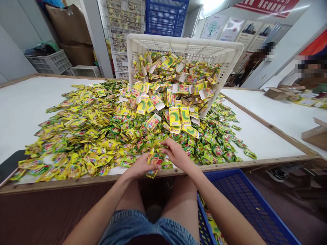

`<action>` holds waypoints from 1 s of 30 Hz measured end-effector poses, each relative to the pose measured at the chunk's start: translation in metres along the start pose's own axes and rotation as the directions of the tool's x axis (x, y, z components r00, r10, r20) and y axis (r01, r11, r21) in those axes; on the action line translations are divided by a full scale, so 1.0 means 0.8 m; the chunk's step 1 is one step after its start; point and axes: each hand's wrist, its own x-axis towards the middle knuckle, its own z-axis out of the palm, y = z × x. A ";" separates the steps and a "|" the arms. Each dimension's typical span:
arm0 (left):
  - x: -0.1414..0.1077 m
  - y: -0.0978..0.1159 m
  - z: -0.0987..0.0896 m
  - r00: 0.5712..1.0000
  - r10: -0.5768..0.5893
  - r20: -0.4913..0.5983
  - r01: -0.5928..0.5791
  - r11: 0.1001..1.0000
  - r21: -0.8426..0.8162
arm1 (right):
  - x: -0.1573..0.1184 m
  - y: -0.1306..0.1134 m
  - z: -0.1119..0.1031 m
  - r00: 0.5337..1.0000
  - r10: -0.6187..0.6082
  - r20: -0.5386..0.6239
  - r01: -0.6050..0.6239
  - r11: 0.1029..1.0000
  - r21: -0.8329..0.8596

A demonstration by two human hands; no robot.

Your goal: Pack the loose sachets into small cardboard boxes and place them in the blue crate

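At the table's front edge, my left hand (pixel 142 166) grips a small yellow carton (pixel 154 160) with a red picture, its thumb across the front. Just to the right, my right hand (pixel 175 153) is closed at the fingertips on a yellow candy sachet (pixel 158 145), close above the carton's upper end. The fingers partly cover both. Around and beyond my hands lie heaps of small sachets, yellow ones (pixel 89 119) to the left and green ones (pixel 217 146) to the right. Several open-ended yellow cartons (pixel 174 116) lie on the heap ahead.
A white plastic crate (pixel 184 42) tipped toward me spills cartons onto the table (pixel 20 98). A blue crate (pixel 251 200) stands below the edge at my right. A dark flat object (pixel 12 163) lies at the left. People (pixel 255 61) are at the far right, near brown boxes (pixel 277 92).
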 end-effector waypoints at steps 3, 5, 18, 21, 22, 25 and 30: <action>0.003 0.006 0.004 1.000 0.026 -0.003 -0.026 1.000 0.006 | 0.007 -0.009 -0.009 0.998 -0.058 0.008 0.059 0.996 -0.063; 0.004 0.007 0.007 0.998 0.050 -0.046 -0.052 0.998 -0.044 | 0.009 -0.014 -0.013 0.997 -0.072 0.024 0.073 0.996 -0.047; 0.005 -0.003 0.014 0.994 -0.098 -0.055 0.084 0.973 -0.217 | -0.002 -0.005 0.017 0.958 0.154 -0.242 -0.117 0.980 0.160; 0.004 -0.007 0.012 0.990 -0.127 -0.059 0.112 0.971 -0.212 | -0.007 -0.006 0.022 0.951 0.188 -0.245 -0.143 0.971 0.191; 0.003 -0.009 0.010 0.991 -0.123 -0.060 0.110 0.976 -0.190 | -0.008 -0.005 0.021 0.963 0.165 -0.215 -0.129 0.976 0.175; -0.001 -0.013 0.005 0.995 -0.102 -0.016 0.100 0.988 -0.121 | -0.010 -0.002 0.012 0.996 0.072 -0.056 -0.065 0.991 0.116; 0.001 -0.009 0.005 0.998 -0.040 -0.038 0.039 0.998 -0.048 | -0.006 -0.004 0.002 0.998 0.059 0.032 -0.061 0.997 0.050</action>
